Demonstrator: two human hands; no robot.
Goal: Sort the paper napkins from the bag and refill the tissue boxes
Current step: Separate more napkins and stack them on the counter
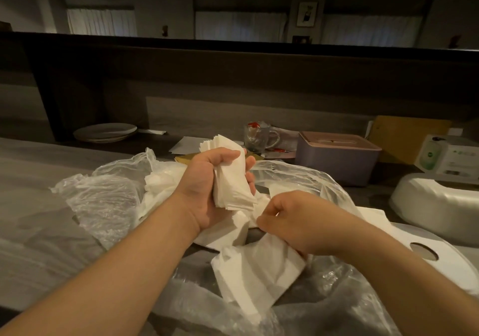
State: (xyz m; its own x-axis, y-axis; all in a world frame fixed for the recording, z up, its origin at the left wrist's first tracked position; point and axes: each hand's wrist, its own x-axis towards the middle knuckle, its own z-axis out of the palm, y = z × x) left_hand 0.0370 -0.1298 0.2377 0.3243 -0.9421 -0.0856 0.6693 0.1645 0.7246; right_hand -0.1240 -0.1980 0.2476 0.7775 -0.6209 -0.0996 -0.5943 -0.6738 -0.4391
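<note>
My left hand [210, 188] grips a thick stack of white paper napkins [230, 177], held upright above the open clear plastic bag [103, 201]. Just below and to the right, my right hand [290, 221] pinches loose napkins [261, 271] lying in the bag. More napkins [158, 180] sit in the bag behind my left hand. A pink-lidded lilac tissue box [337, 157] stands closed at the back right. A white oval tissue box shell [438, 206] lies at the right, and its flat white lid with a round hole [425, 252] lies in front of it.
A glass mug [259, 136] with wrappers stands behind the bag. White plates [105, 131] are stacked at the back left. A white and green carton [451, 157] sits at the far right. A dark raised counter ledge [233, 50] runs across the back.
</note>
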